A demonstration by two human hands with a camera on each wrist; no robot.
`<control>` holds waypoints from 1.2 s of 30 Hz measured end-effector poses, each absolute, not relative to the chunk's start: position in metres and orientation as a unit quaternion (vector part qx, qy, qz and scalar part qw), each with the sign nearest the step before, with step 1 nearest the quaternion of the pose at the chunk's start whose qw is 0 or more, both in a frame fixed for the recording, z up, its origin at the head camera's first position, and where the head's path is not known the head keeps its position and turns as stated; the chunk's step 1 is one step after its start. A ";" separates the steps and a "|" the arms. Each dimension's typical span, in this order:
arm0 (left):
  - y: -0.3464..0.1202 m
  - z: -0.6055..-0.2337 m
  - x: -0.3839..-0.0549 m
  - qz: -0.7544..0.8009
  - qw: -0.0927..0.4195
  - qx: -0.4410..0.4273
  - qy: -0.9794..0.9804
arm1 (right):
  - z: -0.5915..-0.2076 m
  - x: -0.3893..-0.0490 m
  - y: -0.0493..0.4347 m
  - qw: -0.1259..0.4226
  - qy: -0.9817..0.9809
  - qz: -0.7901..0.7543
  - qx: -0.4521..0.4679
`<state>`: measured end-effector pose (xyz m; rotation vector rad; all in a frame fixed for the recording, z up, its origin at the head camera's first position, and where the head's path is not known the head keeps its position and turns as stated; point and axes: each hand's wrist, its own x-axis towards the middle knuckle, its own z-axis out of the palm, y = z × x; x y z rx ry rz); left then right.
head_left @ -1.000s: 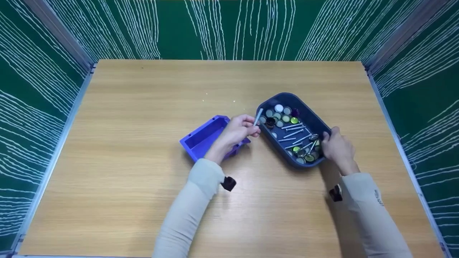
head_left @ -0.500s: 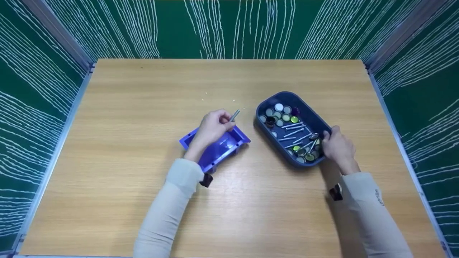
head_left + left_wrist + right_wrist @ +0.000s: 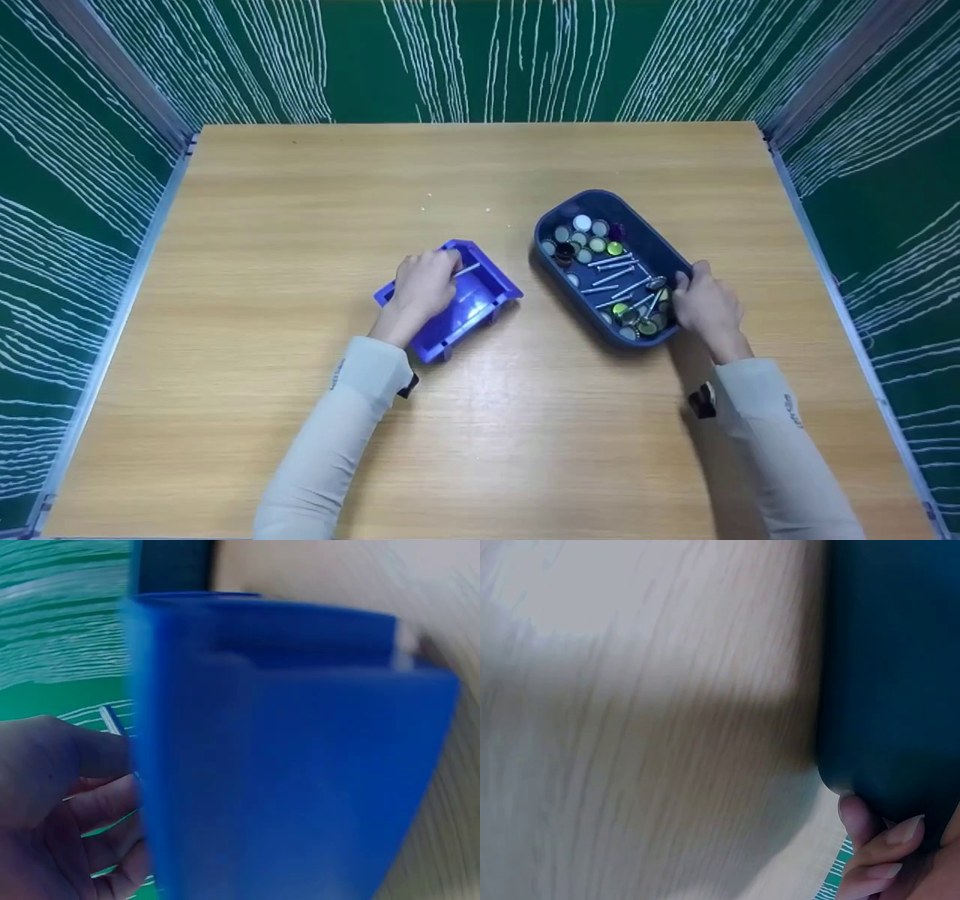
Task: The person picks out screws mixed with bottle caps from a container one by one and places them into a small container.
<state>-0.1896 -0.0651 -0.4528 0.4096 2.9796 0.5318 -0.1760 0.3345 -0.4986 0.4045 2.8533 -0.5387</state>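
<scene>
left hand (image 3: 424,285) pinches slim silvery metal rod (image 3: 468,268) over open blue plastic bin (image 3: 471,304)
right hand (image 3: 707,306) grips corner of dark-blue rounded-rectangular tray (image 3: 646,234)

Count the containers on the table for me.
2: the blue bin, with the left hand over it, and the dark tray, which the right hand grips.

Head view: from above the near edge of the table (image 3: 187,337), I look forward and down, far enough back to take in both far corners.
Left wrist view: I look very close past the blue bin (image 3: 285,780), a green panel (image 3: 67,630) lying sideways.
Right wrist view: I look closely at the tabletop along the dark tray (image 3: 900,675).
Bin, left hand (image 3: 426,285): head and left wrist share them.
Tray, right hand (image 3: 706,306): head and right wrist share them.
</scene>
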 end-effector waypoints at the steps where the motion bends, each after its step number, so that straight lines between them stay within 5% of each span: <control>1: -0.065 -0.454 -0.189 0.155 0.039 0.145 0.976 | -0.498 -0.176 0.335 0.107 0.968 -0.183 0.137; 10: -0.064 -0.455 -0.187 0.104 0.015 0.176 0.979 | -0.496 -0.176 0.335 0.103 0.967 -0.191 0.130; 36: -0.057 -0.446 -0.190 0.029 0.054 0.219 0.974 | -0.501 -0.176 0.336 0.105 0.967 -0.190 0.137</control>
